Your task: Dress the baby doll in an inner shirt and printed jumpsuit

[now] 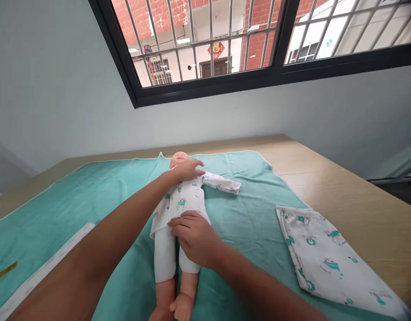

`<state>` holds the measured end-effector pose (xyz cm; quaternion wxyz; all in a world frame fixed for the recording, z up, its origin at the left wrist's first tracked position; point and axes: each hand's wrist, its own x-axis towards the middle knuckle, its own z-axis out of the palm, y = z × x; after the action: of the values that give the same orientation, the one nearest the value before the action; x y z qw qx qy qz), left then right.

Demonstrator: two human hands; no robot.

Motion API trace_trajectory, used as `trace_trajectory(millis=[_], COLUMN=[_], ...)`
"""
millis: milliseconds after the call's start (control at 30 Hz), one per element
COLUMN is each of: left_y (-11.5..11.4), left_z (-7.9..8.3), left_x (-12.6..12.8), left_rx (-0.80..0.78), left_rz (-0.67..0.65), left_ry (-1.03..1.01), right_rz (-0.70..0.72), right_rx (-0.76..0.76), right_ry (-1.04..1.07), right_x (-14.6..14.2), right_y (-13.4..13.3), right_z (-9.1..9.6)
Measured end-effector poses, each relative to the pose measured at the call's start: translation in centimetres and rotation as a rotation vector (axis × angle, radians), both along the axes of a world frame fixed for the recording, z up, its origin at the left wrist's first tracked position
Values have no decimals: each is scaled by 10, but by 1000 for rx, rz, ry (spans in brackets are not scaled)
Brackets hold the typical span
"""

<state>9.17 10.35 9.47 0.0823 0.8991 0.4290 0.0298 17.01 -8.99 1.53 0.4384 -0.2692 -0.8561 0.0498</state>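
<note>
Nearest, at 6 o'clock, the bare feet point(178, 306) of a baby doll point(183, 200) point toward the person. The doll lies on its back along the 6-to-12 line, on a teal towel point(91, 196) spread over the wooden worktop point(342, 187).

The right hand point(195, 238) comes in from 5 o'clock and lies flat across the doll's hips. Its fingers point(180, 224) are held close together and point toward 9 o'clock. They rest on the lower hem of the doll's printed top point(181, 203), just above the plain white legs point(165, 258). They pinch nothing.

Farther up, the left hand point(188, 169) reaches in from 7 o'clock and covers the doll's upper chest, right under the chin. Its fingers point(196, 163) are pressed together flat and point toward 3 o'clock. The doll's head point(178, 158) shows just beyond them at 12 o'clock, and one sleeve point(225, 183) sticks out toward 3 o'clock.

At 4 o'clock, well apart from both hands, a folded printed cloth point(325, 258) lies half on the towel and half on the worktop. At 8 o'clock a white strip point(41, 272) lies on the towel. Beyond the worktop are a pale wall point(58, 89) and a barred window point(225, 44).
</note>
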Motion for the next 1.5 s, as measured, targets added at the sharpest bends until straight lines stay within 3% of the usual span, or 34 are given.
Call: trace_trajectory(millis=[233,433,533,667,833,1133,1367,1500], left_y=[-20,-45,-66,-114,-155,-157,-166,-168], left_z=[-25,-48,-59,-72,-69,-69,-65,-67], left_x=[-53,-77,-87,-105,-123,-120,-118,-116], left_rx=[162,23,0,2,30,222,190,153], left_rz=[116,242,233,166,-8,13,83,15], left_ry=[-414,-570,-650,-775,-696,-712,-906,-904], right_rz=[-274,-231,-224,-243,-234,-191,-185,-178], right_rx=[-102,-140,-104,-90,-70,-123,-222,-250], right_ry=[30,-121,-78,-3,1,-18,111,133], right_x=[-2,7,10,10,10,10,11,10], right_y=[-3,5,10,14,14,10,10,8], right_z=[6,9,10,9,8,5,0,2])
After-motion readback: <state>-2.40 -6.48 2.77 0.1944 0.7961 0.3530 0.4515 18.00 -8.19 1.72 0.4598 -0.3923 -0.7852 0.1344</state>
